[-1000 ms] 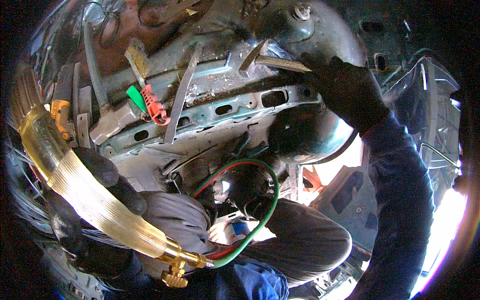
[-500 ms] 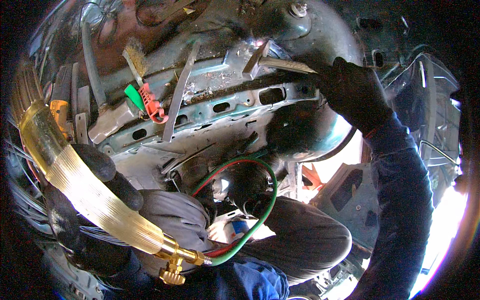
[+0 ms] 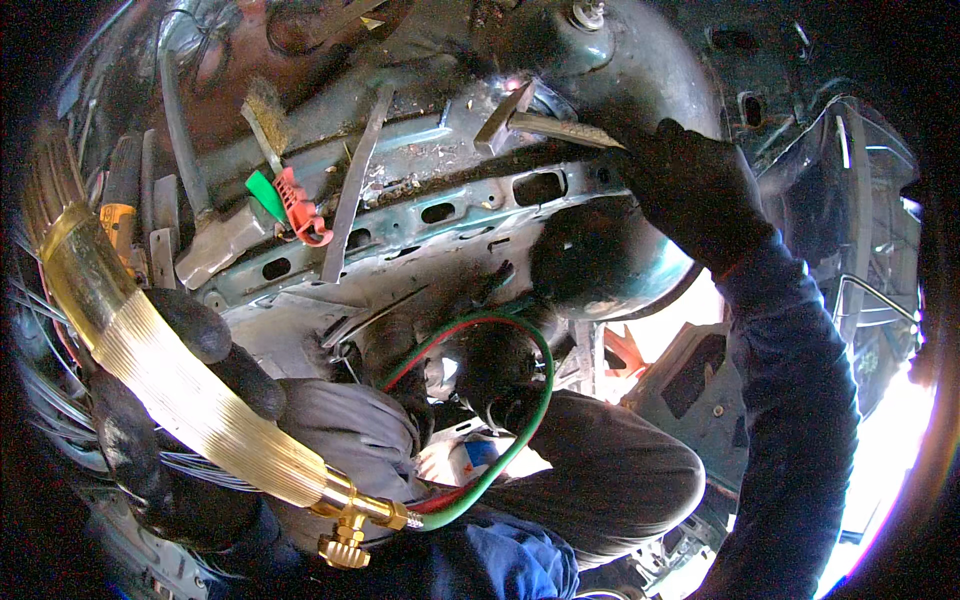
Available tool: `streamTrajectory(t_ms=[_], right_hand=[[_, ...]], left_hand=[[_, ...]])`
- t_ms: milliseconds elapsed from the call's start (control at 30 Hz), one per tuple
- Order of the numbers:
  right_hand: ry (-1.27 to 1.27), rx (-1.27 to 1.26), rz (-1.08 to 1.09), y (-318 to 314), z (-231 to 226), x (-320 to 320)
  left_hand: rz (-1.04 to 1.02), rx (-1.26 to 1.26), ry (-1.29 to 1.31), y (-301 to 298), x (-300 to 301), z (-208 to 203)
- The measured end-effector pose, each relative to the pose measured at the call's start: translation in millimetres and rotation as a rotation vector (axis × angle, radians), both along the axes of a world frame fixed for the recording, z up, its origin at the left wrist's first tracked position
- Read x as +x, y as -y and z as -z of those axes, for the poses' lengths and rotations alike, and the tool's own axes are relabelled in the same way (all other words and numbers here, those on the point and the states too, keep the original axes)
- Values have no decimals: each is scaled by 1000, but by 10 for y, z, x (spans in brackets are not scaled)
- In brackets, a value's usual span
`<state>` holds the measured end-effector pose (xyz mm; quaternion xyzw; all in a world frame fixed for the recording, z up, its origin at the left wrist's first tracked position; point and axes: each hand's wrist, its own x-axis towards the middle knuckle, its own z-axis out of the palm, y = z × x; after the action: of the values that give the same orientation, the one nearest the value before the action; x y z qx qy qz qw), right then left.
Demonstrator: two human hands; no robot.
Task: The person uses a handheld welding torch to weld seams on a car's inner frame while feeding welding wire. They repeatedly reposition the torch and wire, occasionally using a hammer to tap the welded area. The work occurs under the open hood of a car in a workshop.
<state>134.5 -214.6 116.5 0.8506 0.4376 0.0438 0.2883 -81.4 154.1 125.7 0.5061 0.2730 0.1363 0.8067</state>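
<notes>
Grey-steel hammer with a long flat handle (image 3: 562, 128) up at the far right of the dark green metal car panel (image 3: 480, 200), and the black-gloved right hand (image 3: 690, 190) has its handle end gripped! Whether the head touches metal, can't say. Down left, the black-gloved left hand (image 3: 128, 440) is wrapped around a ribbed brass torch (image 3: 195, 385), golden valve knob (image 3: 345, 553) low, twin red-and-green hose (image 3: 548, 390) looping away. Along the panel's near edge: a long flat grey metal strip (image 3: 357, 185), then a red-handled wire brush (image 3: 300, 208), bristles pointing away!
</notes>
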Motion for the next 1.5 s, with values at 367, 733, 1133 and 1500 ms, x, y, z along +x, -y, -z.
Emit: streamTrajectory(t_ms=[367, 733, 1133, 1500], right_hand=[[-418, 540, 585, 408, -177, -1692], [-346, 644, 984, 748, -330, -2713], [-439, 737, 848, 924, -391, -2730], [-476, 679, 824, 852, -397, -2624]], left_hand=[[110, -77, -77, 273, 26, -114], [612, -165, -168, 509, 127, 103], [917, 140, -92, 938, 403, 417], [971, 499, 171, 1281, 415, 1043]])
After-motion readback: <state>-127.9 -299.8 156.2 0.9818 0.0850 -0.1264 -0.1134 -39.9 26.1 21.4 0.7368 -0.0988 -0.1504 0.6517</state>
